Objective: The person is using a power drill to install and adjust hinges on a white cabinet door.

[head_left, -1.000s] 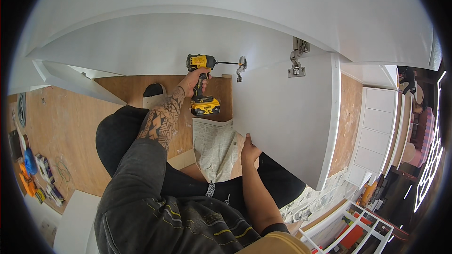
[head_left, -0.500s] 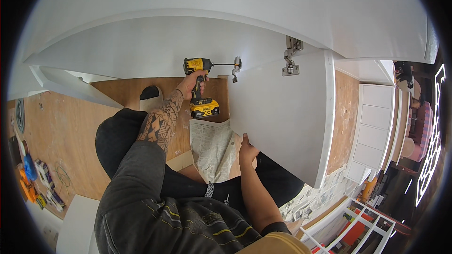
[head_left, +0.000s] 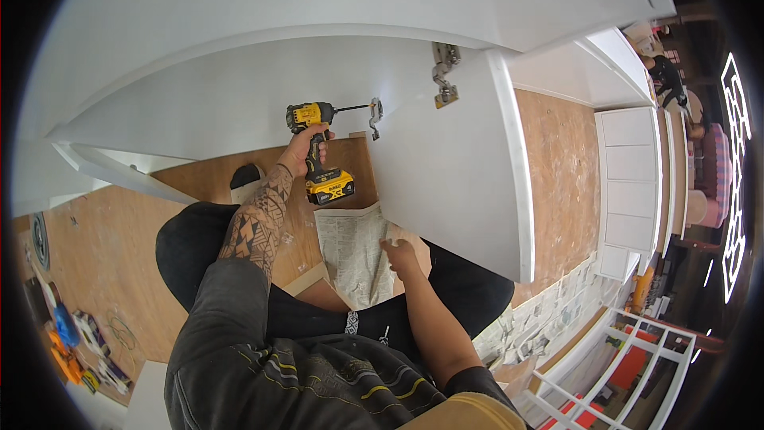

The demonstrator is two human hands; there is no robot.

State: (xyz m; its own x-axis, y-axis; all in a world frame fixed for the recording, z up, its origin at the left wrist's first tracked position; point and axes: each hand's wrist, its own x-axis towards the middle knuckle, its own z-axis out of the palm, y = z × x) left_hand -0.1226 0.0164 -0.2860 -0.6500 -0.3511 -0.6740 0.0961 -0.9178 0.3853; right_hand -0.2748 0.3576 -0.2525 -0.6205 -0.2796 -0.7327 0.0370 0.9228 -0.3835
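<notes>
My left hand (head_left: 301, 151) is wrapped around the grip of a yellow and black cordless impact driver (head_left: 317, 115). Its long bit reaches right to a metal cabinet hinge (head_left: 376, 119), where the tip meets the hinge. This hinge sits between a white cabinet panel (head_left: 239, 87) and a white door (head_left: 454, 167) swung out to the right. A second metal hinge (head_left: 446, 80) is fixed farther along the door. Just below the door's lower edge, my right hand (head_left: 403, 258) hovers over newspaper with its fingers loosely bent and apart, apparently holding nothing.
A newspaper sheet (head_left: 350, 251) lies between my legs on the wooden floor (head_left: 119, 247). Tools and cords (head_left: 87, 342) are at the far left. White drawers (head_left: 629, 183) and a white frame (head_left: 621, 366) stand to the right. Another person (head_left: 667, 80) is at the far right.
My right hand has let go of the door's lower edge and moved a little left and down. The view has shifted; the driver stays at the same hinge.
</notes>
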